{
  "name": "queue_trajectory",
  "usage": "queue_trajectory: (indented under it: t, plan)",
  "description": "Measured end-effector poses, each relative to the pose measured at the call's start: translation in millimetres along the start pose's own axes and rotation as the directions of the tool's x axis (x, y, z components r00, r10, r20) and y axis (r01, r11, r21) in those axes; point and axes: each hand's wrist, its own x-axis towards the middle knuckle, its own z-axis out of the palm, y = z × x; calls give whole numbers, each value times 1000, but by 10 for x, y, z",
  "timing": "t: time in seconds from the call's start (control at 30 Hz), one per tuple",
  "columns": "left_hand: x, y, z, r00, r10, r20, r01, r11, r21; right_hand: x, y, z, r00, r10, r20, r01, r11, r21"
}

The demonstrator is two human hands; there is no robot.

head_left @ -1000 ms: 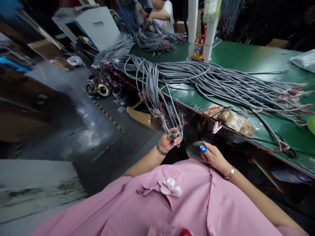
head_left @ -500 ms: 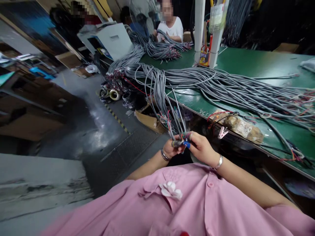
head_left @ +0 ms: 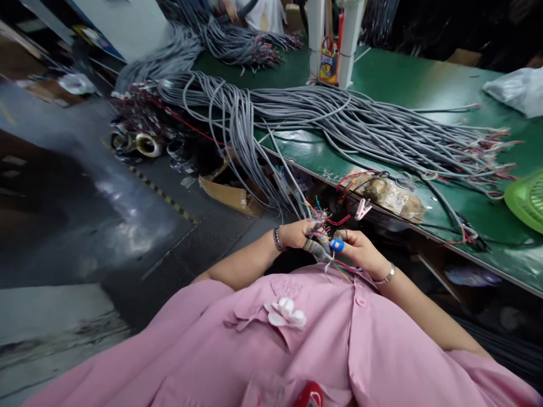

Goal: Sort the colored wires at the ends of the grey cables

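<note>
Evidently the work is sitting partway: the left hand (head_left: 298,233) is gripping the ends of some grey cables (head_left: 244,121), which are draping off the near edge of the table (head_left: 428,85), and coloured wires (head_left: 319,216) are fanning out loosely above the fingers. The right hand (head_left: 360,253) is bringing its thumb, wearing a blue wrap (head_left: 337,245), close beside the left fingertips; its fingers are curling in, but whether they are pinching a wire is too small to tell. More wires are trailing below, against the pink shirt (head_left: 322,339). As far as anyone can judge, stripping is already showing on these ends, while sorting them is probably remaining. Around them, a long heap of cables (head_left: 360,124) is covering the middle of the table, its coloured ends lying to the right. A taped block (head_left: 394,198) and a pink clip (head_left: 363,210) are occupying the edge just beyond the right hand, perhaps crowding it, and a cardboard box (head_left: 231,198) is standing underneath the hanging cables. A green basket (head_left: 528,200) is resting farther right.
</note>
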Motion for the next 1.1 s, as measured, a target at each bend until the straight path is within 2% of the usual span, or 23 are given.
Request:
queue_trajectory:
  t: [0.07, 0.13, 0.2, 0.23, 0.3, 0.4, 0.5, 0.6, 0.67, 0.73, 0.8, 0.83, 0.9, 1.0, 1.1]
  plan:
    - [93, 29, 17, 1000, 6, 7, -7, 998, 56, -29, 65, -113, 980, 4, -201, -15, 998, -54]
    - [156, 41, 26, 1000, 13, 12, -15, 993, 114, -92, 145, -266, 912, -12, -411, -29, 995, -93]
    - [197, 42, 23, 1000, 29, -2, -28, 986, 162, -196, 248, -420, 842, 15, -540, -53, 997, -55]
    - [213, 39, 17, 999, 45, -31, -39, 984, 174, -254, 302, -486, 824, 58, -564, -69, 998, 2]
    - [245, 25, 0, 990, 82, -118, -62, 984, 169, -358, 394, -584, 819, 163, -549, -94, 984, 152]
    - [311, 18, -30, 969, 107, -223, -84, 990, 109, -402, 418, -656, 857, 232, -461, -99, 951, 294]
    - [407, 62, -57, 952, 138, -273, -116, 989, 94, -289, 289, -678, 902, 212, -377, -83, 940, 331]
    - [522, 114, -94, 929, 191, -316, -168, 981, 101, -118, 150, -675, 930, 152, -335, -56, 958, 280]
    - [609, 108, -131, 916, 212, -340, -193, 977, 91, -24, 131, -665, 914, 62, -402, 11, 984, 176]
    - [702, 53, -171, 909, 198, -367, -185, 980, 70, 45, 177, -652, 855, -49, -516, 93, 994, 60]
    - [787, -39, -203, 909, 144, -392, -142, 989, 36, 97, 249, -639, 802, -79, -592, 124, 992, 35]
    - [820, -91, -214, 909, 114, -401, -118, 993, 14, 120, 280, -634, 797, -53, -602, 121, 990, 73]
    - [860, -187, -225, 908, 67, -413, -82, 996, -19, 164, 309, -624, 820, 49, -570, 100, 969, 227]
    - [861, -264, -222, 905, 39, -424, -59, 998, -35, 226, 270, -622, 874, 152, -461, 96, 877, 471]
    - [843, -247, -210, 904, 26, -426, -51, 997, -49, 274, 193, -632, 901, 213, -378, 77, 779, 622]
